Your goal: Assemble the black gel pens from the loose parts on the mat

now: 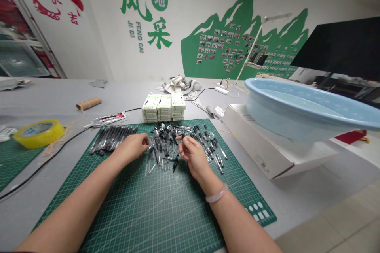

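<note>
Step in hand, as I judge it: picking & handling small pen parts, both hands over the messy pile of loose parts (162, 148), mid-far part of the green cutting mat (154, 213). R hand (191, 152): fingers pinched on a small dark piece (179, 137), just above the pile. L hand (135, 146): fingers bent at the pile's L edge, by a clear bit; can't tell if they grip it. Next move prob. calls for a light fingertip hold, pcs being slim & tangled. Counts: 1 row of dark pens (113, 138) on L, well over 10, overlap prevents an exact no.; 1 loose spread of slim pens (212, 148) on R, also too jumbled; pile parts uncountable. White boxes (163, 106): 3 stacks side by side, layers unclear. Elsewhere on the grey surface (65, 95): 1 yellow tape roll (44, 139), 1 glue tube (109, 118), 1 brown cylinder (89, 103), 1 white carton (252, 146) w/ 1 blue basin (273, 114) on top.
</note>
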Demonstrator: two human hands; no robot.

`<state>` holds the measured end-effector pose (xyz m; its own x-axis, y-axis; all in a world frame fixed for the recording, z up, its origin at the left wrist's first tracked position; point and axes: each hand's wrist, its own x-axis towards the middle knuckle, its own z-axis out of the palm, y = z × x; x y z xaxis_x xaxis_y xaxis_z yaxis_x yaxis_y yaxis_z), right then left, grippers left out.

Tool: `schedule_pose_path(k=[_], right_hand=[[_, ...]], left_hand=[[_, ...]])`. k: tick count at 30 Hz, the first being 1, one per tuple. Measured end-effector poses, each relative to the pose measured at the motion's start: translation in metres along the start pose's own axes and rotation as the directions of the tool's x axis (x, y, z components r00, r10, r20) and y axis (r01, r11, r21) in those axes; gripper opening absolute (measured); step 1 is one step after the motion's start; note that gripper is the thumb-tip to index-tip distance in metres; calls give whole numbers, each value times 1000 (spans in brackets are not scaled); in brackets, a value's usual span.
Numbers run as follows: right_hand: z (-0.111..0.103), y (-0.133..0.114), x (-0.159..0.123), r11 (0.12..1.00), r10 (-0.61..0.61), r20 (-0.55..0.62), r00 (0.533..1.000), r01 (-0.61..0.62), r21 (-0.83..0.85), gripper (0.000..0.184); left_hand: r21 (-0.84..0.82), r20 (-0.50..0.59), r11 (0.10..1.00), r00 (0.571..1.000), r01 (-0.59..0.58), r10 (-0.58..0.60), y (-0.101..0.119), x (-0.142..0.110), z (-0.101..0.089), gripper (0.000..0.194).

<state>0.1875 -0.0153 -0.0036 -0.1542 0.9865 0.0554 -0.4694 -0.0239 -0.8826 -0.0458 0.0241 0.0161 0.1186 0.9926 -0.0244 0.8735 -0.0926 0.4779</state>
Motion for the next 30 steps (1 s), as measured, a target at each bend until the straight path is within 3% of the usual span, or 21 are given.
schedule_pose_path(k=[3,5,12,21,30], right_hand=[[-2,-1,1,1000,-16,-25,1000,16,1,30],[-3,-2,1,1000,-24,-41,999,24,-2,30],[-1,-2,0,1000,-22,-51,998,22,-5,29],[-1,-1,0,1000,-4,-44,999,3,-18,30],[-2,1,0,1000,-26,-39,999,26,-10,29]], left_hand=[[93,22,989,994,-111,109,6,-1,-1,10],[118,82,984,989,-131,122,7,-1,-2,11],[190,108,979,993,-72,52,3,-2,-4,14],[171,57,984,997,-57,48,7,0,13,16],[153,66,985,996,-75,66,3,1,6,12]])
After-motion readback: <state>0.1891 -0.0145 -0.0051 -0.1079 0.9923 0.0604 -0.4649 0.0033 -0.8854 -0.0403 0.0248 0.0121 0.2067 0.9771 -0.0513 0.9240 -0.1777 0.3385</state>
